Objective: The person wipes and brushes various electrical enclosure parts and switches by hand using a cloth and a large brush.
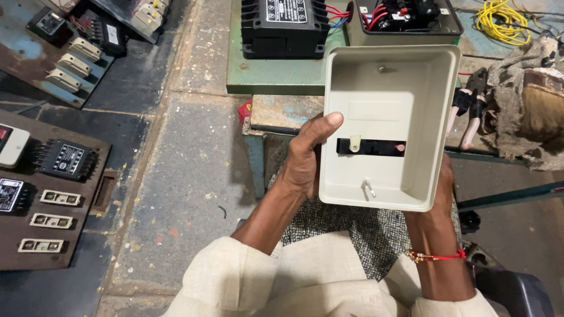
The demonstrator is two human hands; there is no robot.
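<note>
Holding: you've got a cream plastic enclosure cover [390, 126] up in both hands, hollow inside facing you, above your lap.
Left hand [305, 158]: wrapped on the cover's left edge, thumb lying over the rim, fingers hidden behind.
Right hand [443, 188]: mostly hidden behind the cover's lower right corner; it looks closed on that edge, red thread band [437, 256] at the wrist.
Cover detail: black slot [371, 147] across the middle w/ a small cream tab in it, screw near the top, small metal pin near the bottom.
Step (judgement): looks like inspection/orienting of the cover, not seated on anything yet.
Next move (judgement): any fitting calls for turning the hollow side away from you & squaring the rim w/ a base; keep both edges gripped, thin plastic may flex.
Counter [276, 79]: green metal, just beyond the cover; carries a black finned unit [285, 26] & an open grey box w/ red wiring [405, 20].
Right side: red-handled pliers [467, 108], rags [523, 100], yellow wire coil [499, 20].
Left side: floor boards w/ mounted black modules & white fuse holders [50, 194], well apart from you.
In the way: cover itself hides part of the counter front; wiring in the grey box sits near the cover's top rim.
</note>
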